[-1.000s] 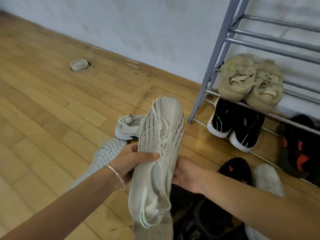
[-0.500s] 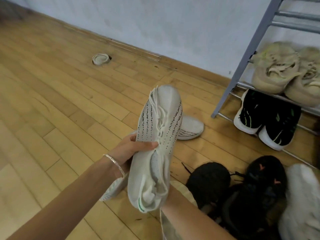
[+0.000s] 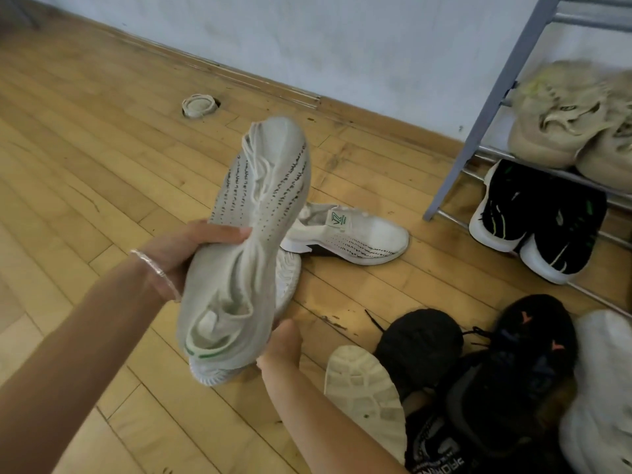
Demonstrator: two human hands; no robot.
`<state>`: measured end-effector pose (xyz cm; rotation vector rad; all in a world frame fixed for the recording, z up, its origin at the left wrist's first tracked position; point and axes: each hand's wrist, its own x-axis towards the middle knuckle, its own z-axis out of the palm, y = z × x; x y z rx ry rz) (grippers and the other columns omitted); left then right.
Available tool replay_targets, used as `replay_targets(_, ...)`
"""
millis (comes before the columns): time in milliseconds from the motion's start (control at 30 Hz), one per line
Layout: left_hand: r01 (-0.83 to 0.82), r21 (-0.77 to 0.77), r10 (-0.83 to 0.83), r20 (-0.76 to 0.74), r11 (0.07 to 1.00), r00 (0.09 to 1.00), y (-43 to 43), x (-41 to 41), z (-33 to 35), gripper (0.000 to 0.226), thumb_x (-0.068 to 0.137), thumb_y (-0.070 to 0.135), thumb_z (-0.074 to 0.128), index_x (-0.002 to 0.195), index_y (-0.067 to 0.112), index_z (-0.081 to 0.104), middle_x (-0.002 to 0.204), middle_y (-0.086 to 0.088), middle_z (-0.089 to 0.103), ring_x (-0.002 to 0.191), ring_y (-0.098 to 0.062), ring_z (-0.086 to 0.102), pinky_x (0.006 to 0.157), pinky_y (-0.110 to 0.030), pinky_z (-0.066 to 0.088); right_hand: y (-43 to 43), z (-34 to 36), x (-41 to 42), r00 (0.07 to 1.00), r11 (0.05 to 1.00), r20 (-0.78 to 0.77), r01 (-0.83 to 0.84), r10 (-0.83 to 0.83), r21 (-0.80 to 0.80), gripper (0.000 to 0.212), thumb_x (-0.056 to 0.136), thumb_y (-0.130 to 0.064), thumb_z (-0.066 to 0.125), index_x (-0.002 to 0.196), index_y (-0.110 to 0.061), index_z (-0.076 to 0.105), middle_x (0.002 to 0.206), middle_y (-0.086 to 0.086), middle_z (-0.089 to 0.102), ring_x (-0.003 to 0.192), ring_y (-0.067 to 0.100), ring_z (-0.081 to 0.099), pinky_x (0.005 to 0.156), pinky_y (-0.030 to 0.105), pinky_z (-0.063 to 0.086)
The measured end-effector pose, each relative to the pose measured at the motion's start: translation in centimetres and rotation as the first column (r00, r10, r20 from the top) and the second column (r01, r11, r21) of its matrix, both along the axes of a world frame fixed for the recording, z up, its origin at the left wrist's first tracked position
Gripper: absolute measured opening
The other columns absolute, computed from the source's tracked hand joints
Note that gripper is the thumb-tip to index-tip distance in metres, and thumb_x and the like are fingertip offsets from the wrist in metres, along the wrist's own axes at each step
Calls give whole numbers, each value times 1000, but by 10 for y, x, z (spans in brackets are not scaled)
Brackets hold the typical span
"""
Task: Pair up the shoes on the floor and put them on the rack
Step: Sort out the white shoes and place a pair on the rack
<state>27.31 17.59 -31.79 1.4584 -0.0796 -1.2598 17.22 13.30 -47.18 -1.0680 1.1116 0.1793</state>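
Left hand (image 3: 184, 254) clamped round white knit sneaker (image 3: 253, 234), held above floor. Right hand (image 3: 282, 343) under its heel, fingers hidden, grip unclear. Mate (image 3: 349, 234) lies on floor beyond. Risk: soft upper folds, shoe slips.

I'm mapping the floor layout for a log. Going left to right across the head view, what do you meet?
Left hand → held white shoe → matching white shoe on the floor → grey rack leg → black pair on the bottom shelf.
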Motion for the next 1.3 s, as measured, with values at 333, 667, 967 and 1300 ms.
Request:
replay_targets(333, -103, 102, 98, 48, 989, 994, 36, 6, 2, 57, 2, 24, 92, 54, 9, 73, 55, -8, 69, 44, -22, 66, 42, -29, 54, 2, -9, 9, 992, 995, -112, -60, 51, -74, 31, 72, -24, 75, 92, -9, 57, 56, -5, 56, 43, 12, 58, 61, 28, 57)
replay_targets(667, -134, 109, 129, 49, 985, 990, 48, 4, 1, 59, 3, 23, 92, 57, 8, 74, 56, -9, 69, 45, -22, 66, 44, -31, 55, 11, -17, 18, 988, 997, -134, 78, -76, 10, 50, 65, -27, 77, 106, -5, 59, 99, 10, 71, 82, 24, 70, 64, 27, 54)
replay_targets(967, -148, 121, 145, 33, 982, 989, 52, 1, 2, 58, 2, 23, 91, 55, 9, 74, 56, -8, 69, 45, -22, 66, 44, -31, 55, 22, -15, 16, 986, 997, -163, -21, 10, -68, 58, 67, -35, 80, 111, -8, 55, 106, 3, 66, 91, 22, 66, 68, 28, 51)
replay_targets(1300, -164, 112, 157, 74, 980, 985, 53, -3, 6, 58, -3, 23, 90, 51, 10, 73, 53, -7, 68, 42, -20, 65, 42, -30, 55, 19, -8, 16, 989, 1000, -144, 24, -26, -16, 57, 61, -36, 79, 109, -12, 58, 96, -2, 63, 78, 17, 60, 70, 28, 53)
